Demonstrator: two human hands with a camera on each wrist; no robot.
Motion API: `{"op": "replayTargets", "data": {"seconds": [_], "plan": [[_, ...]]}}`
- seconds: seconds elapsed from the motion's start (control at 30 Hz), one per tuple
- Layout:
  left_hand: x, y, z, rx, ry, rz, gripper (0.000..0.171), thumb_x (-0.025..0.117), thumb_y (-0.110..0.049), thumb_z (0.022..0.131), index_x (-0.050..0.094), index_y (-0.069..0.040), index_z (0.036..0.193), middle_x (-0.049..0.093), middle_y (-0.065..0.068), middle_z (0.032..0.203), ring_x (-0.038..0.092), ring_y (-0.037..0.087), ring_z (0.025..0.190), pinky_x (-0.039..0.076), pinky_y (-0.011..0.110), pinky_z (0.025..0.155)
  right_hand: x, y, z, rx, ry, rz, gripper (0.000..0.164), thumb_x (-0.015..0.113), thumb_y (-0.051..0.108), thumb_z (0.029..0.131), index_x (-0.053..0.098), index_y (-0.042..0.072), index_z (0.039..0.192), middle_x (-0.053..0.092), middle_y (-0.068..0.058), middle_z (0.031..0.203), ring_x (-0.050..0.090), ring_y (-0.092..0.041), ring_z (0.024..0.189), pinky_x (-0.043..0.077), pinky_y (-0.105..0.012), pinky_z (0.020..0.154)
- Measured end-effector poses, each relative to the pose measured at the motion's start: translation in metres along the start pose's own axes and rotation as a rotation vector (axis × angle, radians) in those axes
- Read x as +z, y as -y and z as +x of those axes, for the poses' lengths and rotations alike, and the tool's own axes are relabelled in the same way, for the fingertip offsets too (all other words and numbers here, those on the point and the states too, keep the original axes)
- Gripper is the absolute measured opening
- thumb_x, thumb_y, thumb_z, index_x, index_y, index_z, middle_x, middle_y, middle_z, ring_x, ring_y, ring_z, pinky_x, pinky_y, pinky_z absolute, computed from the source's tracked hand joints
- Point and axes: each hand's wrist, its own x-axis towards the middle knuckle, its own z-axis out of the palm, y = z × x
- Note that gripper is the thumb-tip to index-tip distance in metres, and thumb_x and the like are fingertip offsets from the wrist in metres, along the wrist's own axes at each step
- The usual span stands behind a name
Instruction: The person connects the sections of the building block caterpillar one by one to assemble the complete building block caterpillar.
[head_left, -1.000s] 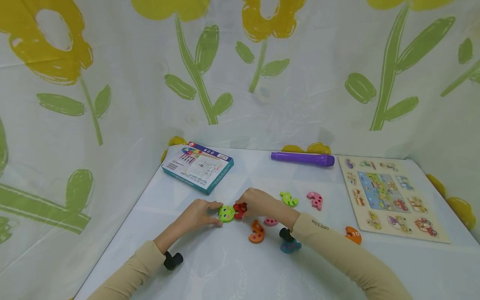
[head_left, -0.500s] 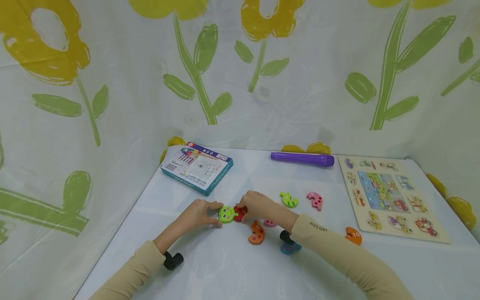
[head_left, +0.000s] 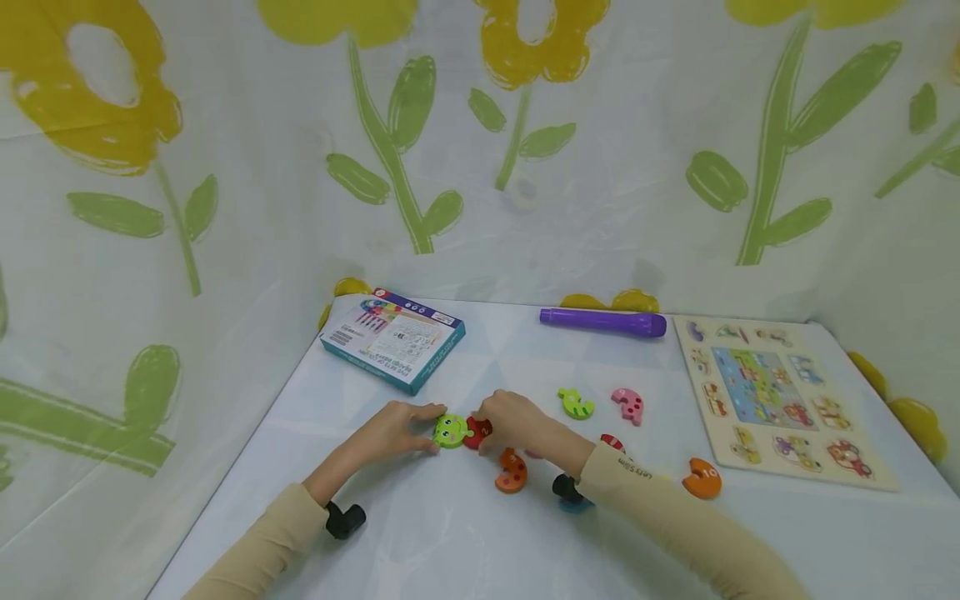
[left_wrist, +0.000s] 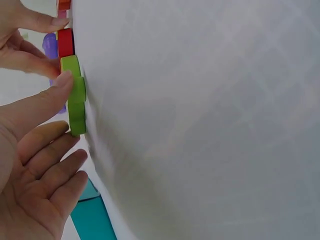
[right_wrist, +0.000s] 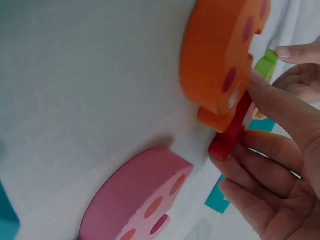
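Note:
My left hand [head_left: 397,427] pinches a green puzzle piece with a smiling face [head_left: 450,432] between thumb and fingers, flat on the white table. From the other side my right hand [head_left: 513,421] pinches a red puzzle piece [head_left: 477,433] with a number on it. The two pieces meet edge to edge, the green one's knob against the red one. In the left wrist view the green piece [left_wrist: 75,97] stands in line with the red piece [left_wrist: 65,43]. An orange spotted piece [head_left: 512,472] lies just below my right hand, and a pink piece [right_wrist: 137,200] shows near it.
Other pieces lie to the right: green striped [head_left: 576,403], pink spotted [head_left: 628,405], orange numbered [head_left: 702,478], and a blue one [head_left: 576,505] partly under the right wrist. Behind are a teal-edged box [head_left: 393,340], a purple toy microphone [head_left: 603,322] and a wooden picture board [head_left: 780,404].
Both hands keep their hold on the green and red pieces, which have shifted very little. The right forearm moves slightly, uncovering a red striped piece beside it. The head view tilts slightly.

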Motion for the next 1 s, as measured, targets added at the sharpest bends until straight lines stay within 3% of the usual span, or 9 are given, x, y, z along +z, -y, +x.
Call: {"op": "replayTargets", "data": {"seconds": [0.1, 0.33, 0.5, 0.6, 0.73, 0.83, 1.0], "plan": [[0.000, 0.001, 0.000, 0.025, 0.015, 0.002, 0.064, 0.080, -0.021, 0.080, 0.055, -0.004, 0.136, 0.053, 0.010, 0.139, 0.046, 0.028, 0.130, 0.042, 0.042, 0.104, 0.000, -0.002, -0.002, 0.002, 0.007, 0.048, 0.050, 0.084, 0.032, 0.075, 0.071, 0.008, 0.117, 0.072, -0.003, 0.104, 0.057, -0.011, 0.084, 0.052, -0.021, 0.079], [-0.001, 0.001, -0.001, 0.026, -0.012, 0.040, 0.060, 0.079, -0.017, 0.080, 0.057, -0.004, 0.134, 0.055, 0.011, 0.136, 0.050, 0.028, 0.127, 0.044, 0.043, 0.102, -0.004, -0.003, -0.011, 0.051, 0.027, 0.201, 0.046, 0.080, 0.021, 0.081, 0.067, 0.005, 0.123, 0.071, -0.007, 0.110, 0.055, -0.013, 0.067, 0.051, -0.017, 0.060], [0.000, 0.001, -0.002, 0.051, -0.008, 0.031, 0.057, 0.077, -0.013, 0.082, 0.056, -0.003, 0.135, 0.054, 0.012, 0.137, 0.049, 0.029, 0.127, 0.044, 0.042, 0.101, -0.009, -0.008, -0.026, 0.076, 0.003, 0.230, 0.044, 0.077, 0.021, 0.084, 0.066, 0.008, 0.125, 0.069, -0.007, 0.115, 0.061, -0.018, 0.083, 0.055, -0.026, 0.075], [-0.001, 0.000, -0.001, 0.053, 0.006, 0.014, 0.056, 0.074, -0.008, 0.084, 0.054, -0.003, 0.136, 0.052, 0.013, 0.138, 0.048, 0.030, 0.129, 0.044, 0.043, 0.102, -0.010, -0.013, -0.037, 0.061, -0.016, 0.262, 0.043, 0.075, 0.021, 0.086, 0.066, 0.008, 0.125, 0.072, -0.007, 0.087, 0.057, -0.015, 0.064, 0.051, -0.023, 0.061], [-0.001, -0.001, 0.000, 0.040, 0.018, -0.009, 0.056, 0.072, -0.004, 0.085, 0.052, -0.003, 0.138, 0.050, 0.013, 0.140, 0.046, 0.030, 0.130, 0.042, 0.044, 0.103, -0.008, -0.019, -0.051, 0.035, -0.045, 0.318, 0.041, 0.073, 0.019, 0.087, 0.065, 0.007, 0.126, 0.051, 0.001, 0.049, 0.033, -0.010, 0.040, 0.033, -0.018, 0.043], [0.000, -0.001, 0.001, 0.043, 0.018, -0.007, 0.056, 0.071, -0.002, 0.085, 0.052, -0.004, 0.138, 0.050, 0.013, 0.140, 0.045, 0.029, 0.131, 0.042, 0.043, 0.102, -0.005, -0.022, -0.059, 0.008, -0.066, 0.318, 0.040, 0.074, 0.018, 0.087, 0.066, 0.005, 0.124, 0.047, 0.003, 0.046, 0.026, -0.008, 0.039, 0.029, -0.016, 0.042], [0.001, -0.001, 0.003, 0.065, 0.007, -0.020, 0.055, 0.069, 0.003, 0.086, 0.052, -0.004, 0.138, 0.051, 0.012, 0.140, 0.045, 0.027, 0.131, 0.042, 0.042, 0.103, 0.000, -0.022, -0.069, -0.001, -0.071, 0.312, 0.037, 0.073, 0.015, 0.087, 0.067, 0.004, 0.122, 0.061, -0.003, 0.061, 0.029, -0.007, 0.044, 0.030, -0.016, 0.043]]}}
